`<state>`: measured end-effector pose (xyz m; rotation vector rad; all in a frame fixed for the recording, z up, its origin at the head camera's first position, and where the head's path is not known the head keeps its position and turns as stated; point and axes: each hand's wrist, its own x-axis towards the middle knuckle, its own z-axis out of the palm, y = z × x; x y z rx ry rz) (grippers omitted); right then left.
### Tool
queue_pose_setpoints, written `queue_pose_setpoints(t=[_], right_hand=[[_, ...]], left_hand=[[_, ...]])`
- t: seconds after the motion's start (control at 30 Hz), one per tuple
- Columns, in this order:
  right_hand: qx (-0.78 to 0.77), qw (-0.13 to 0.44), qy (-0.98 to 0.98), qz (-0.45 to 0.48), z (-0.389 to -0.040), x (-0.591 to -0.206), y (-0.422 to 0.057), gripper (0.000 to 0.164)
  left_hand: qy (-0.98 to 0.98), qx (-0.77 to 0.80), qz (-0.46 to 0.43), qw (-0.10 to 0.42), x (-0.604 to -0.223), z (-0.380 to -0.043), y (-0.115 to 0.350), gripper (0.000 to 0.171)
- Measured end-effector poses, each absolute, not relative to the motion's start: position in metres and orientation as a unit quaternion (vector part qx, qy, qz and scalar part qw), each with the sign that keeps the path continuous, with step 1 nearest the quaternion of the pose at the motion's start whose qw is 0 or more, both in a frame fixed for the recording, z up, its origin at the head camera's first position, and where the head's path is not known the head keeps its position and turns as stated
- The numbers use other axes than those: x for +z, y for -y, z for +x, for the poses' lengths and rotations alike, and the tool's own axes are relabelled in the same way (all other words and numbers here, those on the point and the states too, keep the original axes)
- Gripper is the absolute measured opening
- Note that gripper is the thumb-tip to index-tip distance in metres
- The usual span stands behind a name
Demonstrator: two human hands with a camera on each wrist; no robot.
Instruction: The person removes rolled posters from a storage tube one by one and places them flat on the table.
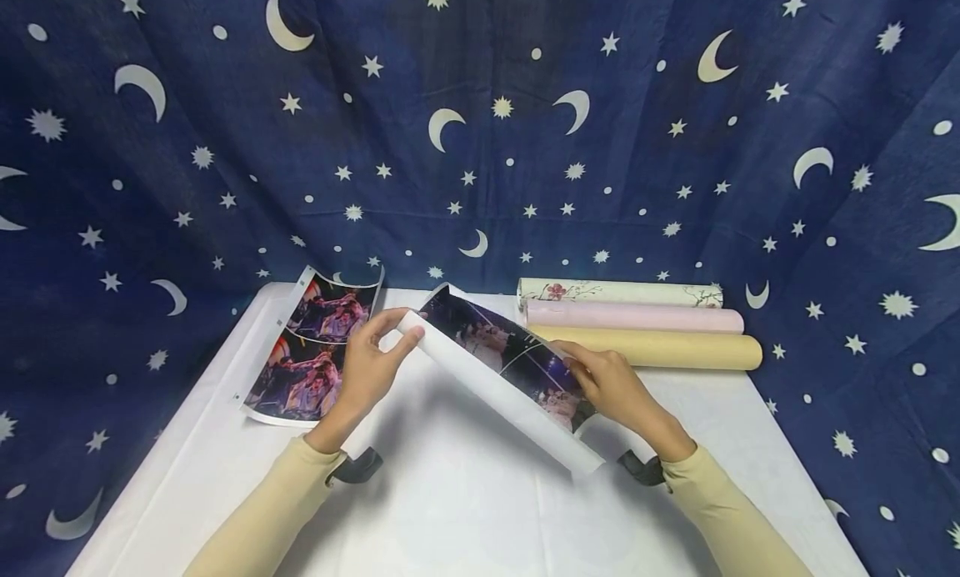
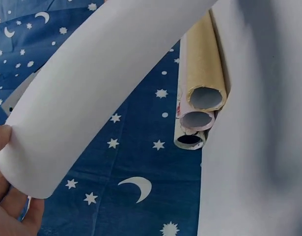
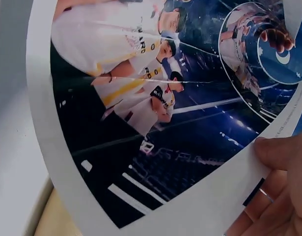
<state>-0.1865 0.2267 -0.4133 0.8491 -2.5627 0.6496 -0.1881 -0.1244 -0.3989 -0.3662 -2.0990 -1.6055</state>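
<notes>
Both hands hold a curling photo print point(image 1: 510, 360) above the white table, tilted down toward the right. My left hand point(image 1: 375, 360) pinches its far left end between thumb and fingers; in the left wrist view the white back point(image 2: 92, 93) bends into a curve. With thumb and fingers, my right hand point(image 1: 611, 385) grips the opposite edge. The right wrist view shows the printed side point(image 3: 141, 98), with people in white and yellow shirts against a dark arena, and the sheet curling round at the far end.
A second photo print point(image 1: 315, 352) with two similar stage pictures lies curled at the table's left. Three paper rolls lie at the back right: a yellow roll point(image 1: 675, 348), a pink roll point(image 1: 637, 316) and a floral roll point(image 1: 622, 293). Behind the table point(image 1: 450, 510) hangs a blue star-and-moon cloth point(image 1: 510, 177).
</notes>
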Motion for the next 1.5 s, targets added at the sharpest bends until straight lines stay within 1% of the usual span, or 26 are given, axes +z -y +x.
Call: queue_pose_setpoints(t=[0.17,0.37,0.47,0.6,0.77,0.83,0.93,1.2,1.5], right_hand=[[0.254,0.180,0.903,0.296,-0.187,-0.415,-0.226,0.038],[0.287,0.195,0.894,0.285,-0.187,-0.418,-0.219,0.035],[0.309,0.200,0.890,0.268,-0.187,-0.420,-0.213,0.034],[0.325,0.216,0.887,0.246,-0.187,-0.422,-0.201,0.034],[0.336,0.257,0.875,0.233,-0.187,-0.424,-0.187,0.033],[0.342,0.268,0.871,0.229,-0.188,-0.424,-0.182,0.032],[0.349,0.274,0.868,0.221,-0.189,-0.425,-0.177,0.032],[0.353,0.279,0.868,0.210,-0.186,-0.428,-0.174,0.031],[0.374,0.267,0.863,0.211,-0.184,-0.431,-0.175,0.031]], left_hand=[[0.734,-0.612,-0.148,0.254,-0.397,-0.190,0.126,0.030],[0.733,-0.617,-0.139,0.251,-0.397,-0.189,0.120,0.040],[0.744,-0.610,-0.132,0.239,-0.397,-0.185,0.110,0.048],[0.754,-0.608,-0.134,0.208,-0.385,-0.169,0.090,0.059],[0.773,-0.591,-0.140,0.182,-0.406,-0.171,0.072,0.079],[0.781,-0.583,-0.134,0.178,-0.418,-0.178,0.068,0.087],[0.784,-0.586,-0.119,0.166,-0.421,-0.179,0.063,0.094],[0.790,-0.589,-0.098,0.142,-0.426,-0.181,0.060,0.099],[0.771,-0.622,-0.091,0.106,-0.430,-0.180,0.066,0.095]])
